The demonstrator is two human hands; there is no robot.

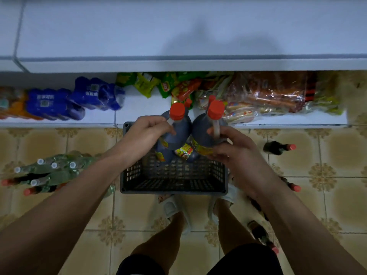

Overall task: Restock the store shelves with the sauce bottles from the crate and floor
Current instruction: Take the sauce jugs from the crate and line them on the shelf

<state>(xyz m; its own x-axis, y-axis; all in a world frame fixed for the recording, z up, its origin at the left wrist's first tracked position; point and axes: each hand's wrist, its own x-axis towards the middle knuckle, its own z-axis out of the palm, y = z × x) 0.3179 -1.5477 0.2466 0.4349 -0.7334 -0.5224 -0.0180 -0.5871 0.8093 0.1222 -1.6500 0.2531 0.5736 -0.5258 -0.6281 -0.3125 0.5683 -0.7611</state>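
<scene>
The left hand (148, 133) grips the clear handle of one dark sauce bottle (174, 133), fingers curled round it, and the right hand (230, 147) grips the handle of a second dark bottle (206, 133) the same way. Both bottles have red caps and yellow labels; they are held side by side above the far end of a dark plastic crate (172, 183) that stands on the tiled floor (297, 205), and their bodies touch or nearly touch. Below them, inside the crate, more labelled dark bottles (184, 152) show between the two held ones. The crate sits just in front of the lowest white shelf (143, 112), which carries blue packs (53, 104) on the left, green and red snack packets (158, 84) in the middle and clear-wrapped bags (274, 94) on the right. A bare white upper shelf (178, 32) runs across above it. On the floor to the left lies a cluster of green bottles with white caps (55, 169), with some red-capped ones mixed in. To the right a small dark red-capped bottle (278, 148) lies on its side, and further red-capped bottles (262, 237) lie near the right forearm. The person's feet in pale slippers (174, 209) stand just behind the crate.
</scene>
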